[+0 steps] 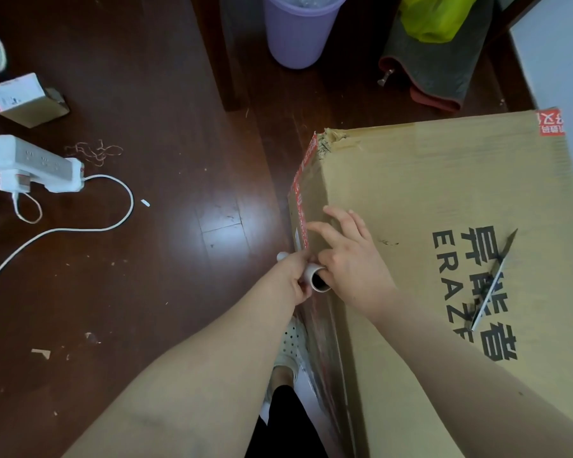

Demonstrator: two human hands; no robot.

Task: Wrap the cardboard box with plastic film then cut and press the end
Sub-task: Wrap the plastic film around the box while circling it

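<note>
Cardboard box (444,200) sits right of both hands; left hand (296,276) grips film roll (318,280), axis upright, at its left face; right hand (348,256), fingers straight, presses the edge, probably pinning plastic film (315,342).

Matt brown cardboard box (427,200), glossy clear film (321,352), polished dark wood floor (166,133), seemingly metal blade (493,279).

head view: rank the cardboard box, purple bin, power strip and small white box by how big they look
1. cardboard box, by far
2. purple bin, cut off at the top edge
3. power strip and small white box: too alike to rank
</note>
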